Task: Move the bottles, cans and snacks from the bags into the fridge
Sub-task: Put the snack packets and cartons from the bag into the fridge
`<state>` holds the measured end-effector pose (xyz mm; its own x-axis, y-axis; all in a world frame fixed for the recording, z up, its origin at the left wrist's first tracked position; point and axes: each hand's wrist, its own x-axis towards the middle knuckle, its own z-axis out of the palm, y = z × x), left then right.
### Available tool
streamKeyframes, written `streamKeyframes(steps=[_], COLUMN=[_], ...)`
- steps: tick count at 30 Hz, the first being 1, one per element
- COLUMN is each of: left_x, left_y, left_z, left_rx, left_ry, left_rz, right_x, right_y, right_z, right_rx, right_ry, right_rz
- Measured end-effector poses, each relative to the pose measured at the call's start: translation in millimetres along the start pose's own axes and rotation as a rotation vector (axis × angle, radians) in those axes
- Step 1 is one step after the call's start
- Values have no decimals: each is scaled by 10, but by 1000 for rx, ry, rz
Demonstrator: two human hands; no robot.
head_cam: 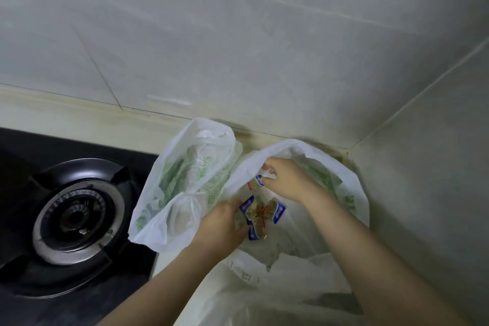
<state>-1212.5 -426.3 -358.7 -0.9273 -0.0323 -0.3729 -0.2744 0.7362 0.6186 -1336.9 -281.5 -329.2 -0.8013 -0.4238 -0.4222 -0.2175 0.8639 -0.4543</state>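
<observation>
Two white plastic bags with green print sit on the counter against the tiled wall. The left bag (185,182) stands beside the stove with its handles knotted. The right bag (330,167) is open. Inside it my left hand (222,227) grips a bunch of small snack packets (260,213) with blue ends and brownish contents. My right hand (283,180) reaches in from the right and pinches another small blue-and-white packet (259,180) near the bag's rim. No bottles, cans or fridge are visible.
A black gas stove (76,209) with a round burner fills the left side. Grey wall tiles (238,47) rise behind the bags and the corner wall (423,193) closes in at the right. More white plastic (264,286) lies under my forearms.
</observation>
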Motion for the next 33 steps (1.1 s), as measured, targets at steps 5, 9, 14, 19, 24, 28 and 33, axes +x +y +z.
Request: streamKeyframes(steps=[5, 9, 14, 19, 24, 28, 33], left_x=[55, 75, 116, 152, 165, 153, 131], left_y=[13, -22, -88, -66, -50, 4, 51], left_z=[107, 265, 320, 406, 456, 420, 362], left_rx=[93, 126, 185, 233, 261, 240, 260], left_ry=[34, 57, 16, 32, 41, 14, 3], left_rz=[48, 104, 153, 162, 144, 144, 175], right_x=[153, 206, 287, 297, 258, 221, 231], right_y=[7, 0, 78, 145, 217, 278, 314], right_z=[-66, -39, 87, 129, 157, 195, 248], right_rx=[-20, -61, -204, -268, -258, -277, -322], right_ry=[15, -28, -112, -132, -37, -38, -129], right_rz=[-28, -82, -147, -203, -215, -226, -240])
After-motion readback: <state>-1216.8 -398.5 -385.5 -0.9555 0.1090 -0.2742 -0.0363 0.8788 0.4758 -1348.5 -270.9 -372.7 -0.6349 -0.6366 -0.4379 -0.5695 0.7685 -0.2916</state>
